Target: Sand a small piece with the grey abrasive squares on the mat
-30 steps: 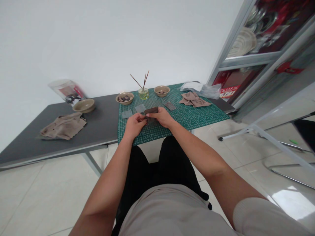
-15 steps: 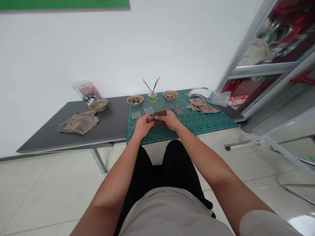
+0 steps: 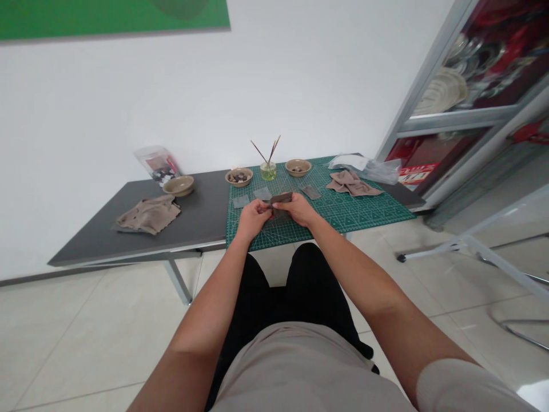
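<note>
Both hands are close together above the front of the green cutting mat (image 3: 360, 214). My right hand (image 3: 301, 210) is closed on a dark brown-grey flat rectangular piece (image 3: 282, 198), its thumb on top. My left hand (image 3: 254, 218) is closed in a pinch at the left end of that piece; whatever lies between its fingertips is too small to make out. Behind the hands lie thin grey rectangular sheets, one at the left (image 3: 241, 201), a paler one beside it (image 3: 262, 193), and a darker one (image 3: 311, 192) to the right.
Along the back stand a bowl of dark and pale pieces (image 3: 239, 177), a glass jar (image 3: 268, 171) with thin sticks, and another bowl (image 3: 298, 167). Brown cloths lie right (image 3: 352, 184) and left (image 3: 148, 214). A third bowl (image 3: 178, 185) and clear container (image 3: 158, 163) stand left; a plastic bag (image 3: 377, 170) lies right.
The view has shifted slightly, so the table's left part appears farther right. Both hands keep their hold, with hardly any visible movement over the mat.
</note>
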Demonstrator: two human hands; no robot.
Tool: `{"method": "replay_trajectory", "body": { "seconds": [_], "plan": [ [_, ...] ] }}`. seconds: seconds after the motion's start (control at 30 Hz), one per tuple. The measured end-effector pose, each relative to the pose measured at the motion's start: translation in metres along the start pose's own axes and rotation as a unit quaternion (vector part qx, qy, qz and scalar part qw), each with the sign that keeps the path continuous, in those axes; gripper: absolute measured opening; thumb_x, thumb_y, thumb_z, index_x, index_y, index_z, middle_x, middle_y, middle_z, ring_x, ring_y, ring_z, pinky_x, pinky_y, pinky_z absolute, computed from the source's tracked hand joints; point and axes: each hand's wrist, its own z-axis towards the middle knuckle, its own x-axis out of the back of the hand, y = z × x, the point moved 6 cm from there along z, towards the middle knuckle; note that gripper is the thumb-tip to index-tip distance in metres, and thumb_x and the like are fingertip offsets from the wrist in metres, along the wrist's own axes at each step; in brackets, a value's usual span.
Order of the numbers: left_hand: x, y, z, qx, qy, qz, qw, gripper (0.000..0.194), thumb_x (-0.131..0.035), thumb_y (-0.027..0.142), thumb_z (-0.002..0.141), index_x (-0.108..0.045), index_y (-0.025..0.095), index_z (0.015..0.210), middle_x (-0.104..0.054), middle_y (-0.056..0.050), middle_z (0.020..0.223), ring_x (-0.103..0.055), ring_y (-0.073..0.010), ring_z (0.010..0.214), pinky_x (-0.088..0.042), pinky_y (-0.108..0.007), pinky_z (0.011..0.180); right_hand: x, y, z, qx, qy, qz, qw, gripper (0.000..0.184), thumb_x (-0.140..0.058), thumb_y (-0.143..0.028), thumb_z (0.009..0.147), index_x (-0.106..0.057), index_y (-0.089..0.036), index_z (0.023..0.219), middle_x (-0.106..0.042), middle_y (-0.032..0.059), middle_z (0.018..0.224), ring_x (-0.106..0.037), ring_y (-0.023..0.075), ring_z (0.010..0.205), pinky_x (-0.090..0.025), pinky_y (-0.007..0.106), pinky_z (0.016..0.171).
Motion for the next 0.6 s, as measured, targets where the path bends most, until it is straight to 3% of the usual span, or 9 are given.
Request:
{"method": "replay_trajectory", "body": {
  "seconds": [0.2, 0.37, 0.6],
  "plan": [
    [-0.0015, 0.0027, -0.0003, -0.036, -0.002, 0.060, 0.998, 0.012, -0.066, 0.022, 0.069, -0.054, 0.019, 0.069, -0.065, 0.002, 0.064, -0.060, -0.0142, 0.060, -0.040, -0.024, 0.056, 0.0028, 0.0010, 0.0018, 0.012, 0.007, -0.009, 1.000, 0.039, -0.090, -0.031, 0.055, -0.075, -0.014, 0.087, -0.075, 0.0017, 0.079, -0.066, 0.0139, 0.071, -0.053, 0.029, 0.074],
    [0.0018, -0.0030, 0.0006, -0.005, 0.018, -0.007, 1.000, 0.013, -0.066, 0.025, 0.072, -0.055, 0.019, 0.077, -0.067, 0.001, 0.066, -0.064, -0.0152, 0.062, -0.044, -0.025, 0.059, 0.0024, 0.0016, 0.0017, 0.010, -0.011, -0.009, 1.000, 0.036, -0.091, -0.030, 0.054, -0.071, -0.016, 0.080, -0.072, -0.0010, 0.074, -0.065, 0.0134, 0.068, -0.053, 0.029, 0.071],
    [-0.0041, -0.0048, 0.0004, -0.044, -0.017, 0.039, 0.998, 0.012, -0.066, 0.022, 0.070, -0.055, 0.020, 0.073, -0.067, 0.002, 0.068, -0.062, -0.0141, 0.063, -0.044, -0.025, 0.059, 0.0026, 0.0010, 0.0017, 0.016, 0.007, -0.015, 1.000, 0.037, -0.089, -0.033, 0.057, -0.073, -0.015, 0.086, -0.072, 0.0001, 0.073, -0.062, 0.0128, 0.062, -0.052, 0.028, 0.063]
  ]
}}
